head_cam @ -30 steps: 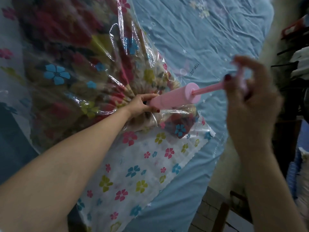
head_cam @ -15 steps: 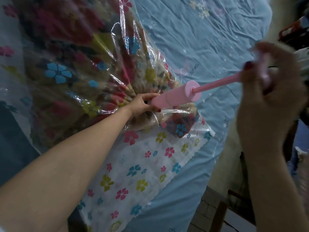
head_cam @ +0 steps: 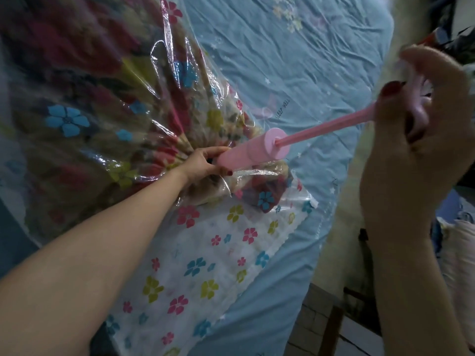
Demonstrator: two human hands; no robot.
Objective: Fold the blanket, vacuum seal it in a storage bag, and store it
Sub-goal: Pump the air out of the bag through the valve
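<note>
A clear storage bag point(head_cam: 195, 265) printed with small flowers lies on the bed, and a dark floral blanket point(head_cam: 84, 104) fills its upper part, the plastic creased tight around it. A pink hand pump point(head_cam: 253, 151) stands on the bag's valve, leaning to the right. My left hand point(head_cam: 203, 163) grips the base of the pump's barrel against the bag. The pump's rod point(head_cam: 326, 128) is drawn far out, and my right hand point(head_cam: 416, 140) grips the handle at its end, close to the camera.
A light blue bedsheet point(head_cam: 295, 60) covers the bed under the bag. The bed's edge runs down the right side, with a tiled floor point(head_cam: 311, 322) and dark wooden furniture point(head_cam: 334, 327) below it. Cluttered shelves point(head_cam: 460, 34) stand at the far right.
My right hand has pulled the pump handle out and to the right, lengthening the exposed rod. My left hand has stayed on the barrel's base.
</note>
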